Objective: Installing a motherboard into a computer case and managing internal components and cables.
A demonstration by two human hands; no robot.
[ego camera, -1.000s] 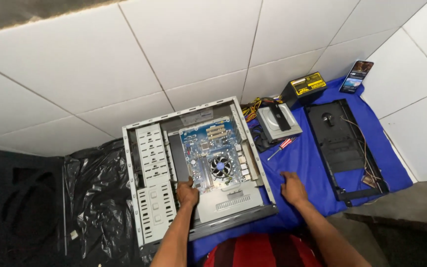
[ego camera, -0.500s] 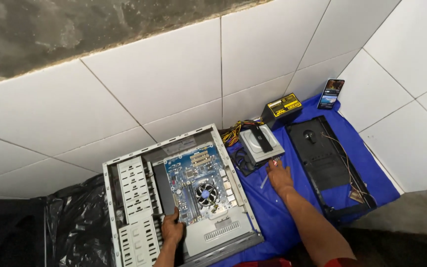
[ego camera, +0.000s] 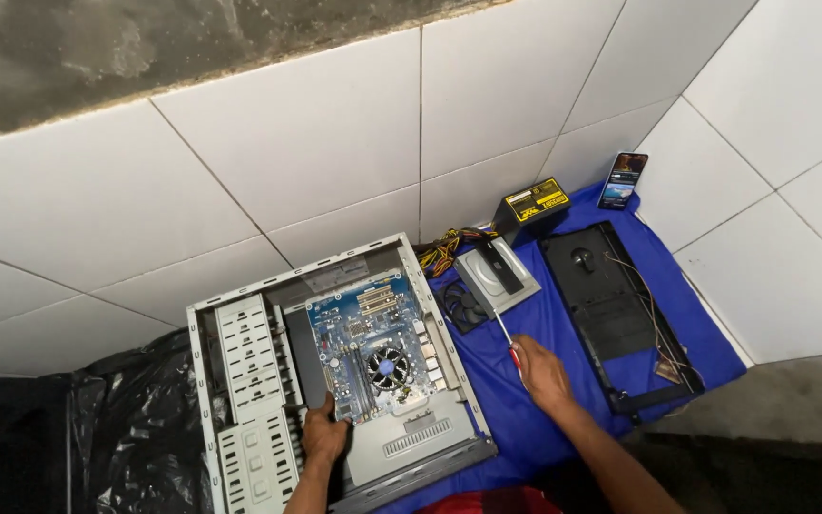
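Observation:
An open grey computer case (ego camera: 240,381) lies on its side with a blue motherboard (ego camera: 373,347) and its round cooler fan inside. My left hand (ego camera: 323,440) rests on the case's inner floor by the board's near left corner, holding nothing. My right hand (ego camera: 539,373) lies on the blue cloth (ego camera: 563,333) to the right of the case, its fingers closed around the red handle of a screwdriver (ego camera: 506,338) whose shaft points away toward a grey drive (ego camera: 497,274).
On the cloth sit a black case fan (ego camera: 463,306), a black and yellow power supply (ego camera: 532,204) with coloured cables, a black side panel (ego camera: 611,305) with loose wires and a phone (ego camera: 623,180) leaning on the tiled wall. Black plastic sheet (ego camera: 116,428) lies at left.
My right hand moved from the cloth near the case toward the screwdriver and now grips it. The view shifted up and left. My left hand stayed at the board's near corner.

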